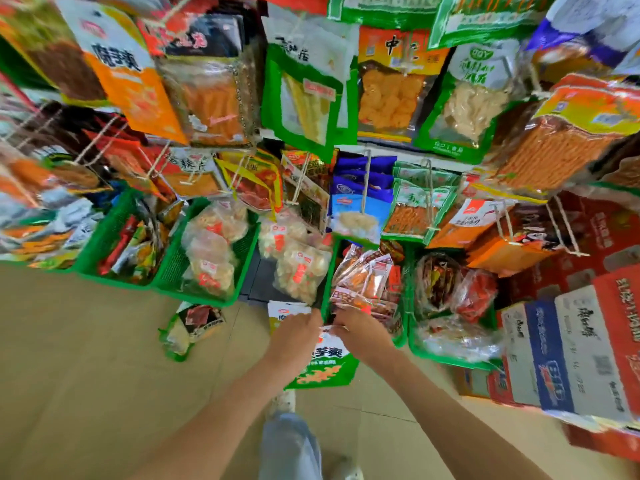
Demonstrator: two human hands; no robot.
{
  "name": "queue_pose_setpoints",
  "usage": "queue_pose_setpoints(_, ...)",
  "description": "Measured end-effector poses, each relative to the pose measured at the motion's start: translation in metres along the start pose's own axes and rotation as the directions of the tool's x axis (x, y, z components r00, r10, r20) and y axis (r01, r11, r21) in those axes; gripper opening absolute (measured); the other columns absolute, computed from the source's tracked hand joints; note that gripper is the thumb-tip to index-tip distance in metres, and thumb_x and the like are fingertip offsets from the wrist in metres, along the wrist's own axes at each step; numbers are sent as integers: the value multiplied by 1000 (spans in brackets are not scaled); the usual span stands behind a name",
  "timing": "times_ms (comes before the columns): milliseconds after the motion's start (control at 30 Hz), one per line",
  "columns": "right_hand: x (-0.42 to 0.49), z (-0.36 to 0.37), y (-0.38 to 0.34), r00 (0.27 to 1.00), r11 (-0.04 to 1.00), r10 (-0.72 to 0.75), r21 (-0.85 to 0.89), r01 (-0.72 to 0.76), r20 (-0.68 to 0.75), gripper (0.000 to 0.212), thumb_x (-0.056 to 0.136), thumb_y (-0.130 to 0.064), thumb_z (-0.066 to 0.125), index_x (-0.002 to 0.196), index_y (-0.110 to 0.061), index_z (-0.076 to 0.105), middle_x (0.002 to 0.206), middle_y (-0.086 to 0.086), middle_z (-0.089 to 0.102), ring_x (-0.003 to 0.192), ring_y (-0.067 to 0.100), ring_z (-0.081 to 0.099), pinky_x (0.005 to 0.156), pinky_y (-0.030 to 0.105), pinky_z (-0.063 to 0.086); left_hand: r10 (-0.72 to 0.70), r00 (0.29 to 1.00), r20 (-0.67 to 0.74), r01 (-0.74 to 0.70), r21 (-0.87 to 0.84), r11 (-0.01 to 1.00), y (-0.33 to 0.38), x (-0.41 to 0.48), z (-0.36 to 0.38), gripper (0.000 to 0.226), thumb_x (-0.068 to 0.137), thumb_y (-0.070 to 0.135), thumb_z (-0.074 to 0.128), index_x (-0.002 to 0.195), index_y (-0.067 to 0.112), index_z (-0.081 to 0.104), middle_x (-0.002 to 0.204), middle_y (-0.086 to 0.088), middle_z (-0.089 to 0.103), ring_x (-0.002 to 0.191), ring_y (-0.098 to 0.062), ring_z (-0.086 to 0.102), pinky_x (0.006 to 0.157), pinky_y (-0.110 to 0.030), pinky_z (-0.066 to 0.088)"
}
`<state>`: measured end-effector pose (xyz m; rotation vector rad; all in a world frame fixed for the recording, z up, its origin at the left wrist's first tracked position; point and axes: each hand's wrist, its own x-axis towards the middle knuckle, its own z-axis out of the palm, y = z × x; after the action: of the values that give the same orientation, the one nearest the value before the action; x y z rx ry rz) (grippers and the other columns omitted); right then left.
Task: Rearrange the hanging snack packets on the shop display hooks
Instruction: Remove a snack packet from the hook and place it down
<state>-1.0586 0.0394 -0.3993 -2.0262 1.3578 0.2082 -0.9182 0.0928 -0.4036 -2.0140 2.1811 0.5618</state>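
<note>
1 packet held: left hand, right hand, near basket rim

Both forearms are bare — below them, light blue jeans and white shoes.

Green packet, white-topped, upright, held low, pinched at its top by left hand and right hand. Other packets hanging in crowded rows above.

"BIG" on the blue-and-white carton — "中" on an orange hanging packet — "芋" on the held green packet.
</note>
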Motion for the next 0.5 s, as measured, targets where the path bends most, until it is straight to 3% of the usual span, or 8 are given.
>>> queue_pose_setpoints(67, 19, 27, -14, 996, 999, 48, -26, -47, 71, 22, 93, -30, 50, 101, -14, 62, 103, 9, 59, 103, 29, 54, 78, 35, 46, -53, 998, 25, 55, -87, 995, -26, -1, 18, 27, 86, 7, 58, 113, 9, 54, 88, -11, 65, 81, -27, 62, 60, -35, 39)
queue_pose_setpoints(133, 43, 55, -25, 986, 994, 96, -60, -88, 135, 23, 94, -31, 48, 106, -18, 61, 104, 8, 57, 108, 29, 52, 80, 34, 44, -31, 997, 75, 35, -51, 998, -53, 4, 39, 30, 78, 11, 66, 108, 10, 62, 86, -8, 66, 79, -23, 64, 63, -31, 45)
queue_pose_setpoints(233, 87, 97, -38, 976, 987, 101, -145, -73, 195, 27, 97, -30, 42, 118, -21, 56, 121, 7, 54, 114, 28, 52, 83, 30, 41, -12, 985, 175, 15, -15, 1000, -99, 21, 77, 30, 92, 5, 38, 118, 11, 53, 113, -11, 59, 105, -28, 56, 83, -37, 40)
queue_pose_setpoints(333, 129, 145, -40, 960, 989, 133, -96, -112, 247, 32, 98, -27, 40, 126, -30, 53, 126, -1, 52, 117, 25, 50, 83, 25, 36, 7, 965, 262, -10, 10, 1000, -142, 45, 128, 37, 91, 1, 37, 125, 11, 49, 119, -11, 58, 110, -31, 54, 89, -37, 38)
queue_pose_setpoints(433, 173, 193, -25, 956, 987, 162, -49, -155, 245, 35, 97, -20, 41, 129, -30, 50, 129, -4, 50, 117, 26, 49, 86, 27, 38, 19, 966, 257, -9, -40, 999, -176, 72, 180, 50, 84, -3, 42, 128, 20, 51, 113, -7, 63, 105, -29, 59, 85, -36, 44)
queue_pose_setpoints(500, 198, 223, -13, 949, 987, 151, 8, -160, 276, 41, 93, -12, 44, 131, -25, 47, 128, -2, 50, 116, 25, 50, 88, 28, 40, 54, 981, 186, -45, -53, 998, -187, 93, 200, 48, 77, 2, 59, 119, 25, 61, 95, -4, 69, 87, -22, 65, 72, -28, 46)
